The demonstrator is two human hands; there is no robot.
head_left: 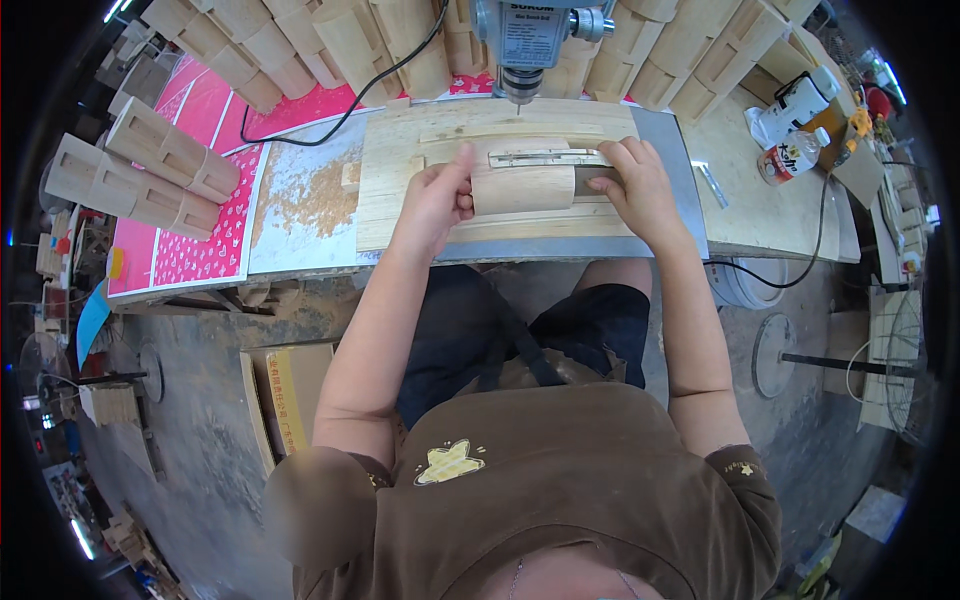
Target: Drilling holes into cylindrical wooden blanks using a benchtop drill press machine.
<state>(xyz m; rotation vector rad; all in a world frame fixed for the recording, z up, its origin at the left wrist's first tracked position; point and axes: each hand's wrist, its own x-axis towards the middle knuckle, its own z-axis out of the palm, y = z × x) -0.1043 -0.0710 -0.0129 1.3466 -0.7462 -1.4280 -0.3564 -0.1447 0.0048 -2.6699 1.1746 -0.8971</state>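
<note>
A pale wooden half-round block (524, 192) lies on the wooden board of the bench, below the drill press (528, 40) and its thin bit. My left hand (437, 200) is closed at the block's left end, fingers curled and thumb raised. At the other end, my right hand (638, 188) grips the block, its thumb by a darker recess and its fingers over the top edge. Along the block's far side runs a long narrow metal strip (545, 158), which looks like a hinge. The drill bit hangs apart from the block.
Stacks of wooden cylinders with cut-out slots (350, 50) line the back, and more cylinders (135, 185) lie at left. Sawdust (312, 205) covers the white sheet. A drink bottle (793, 157) and a black cable (370, 85) are on the bench. A cardboard box (285, 395) stands below.
</note>
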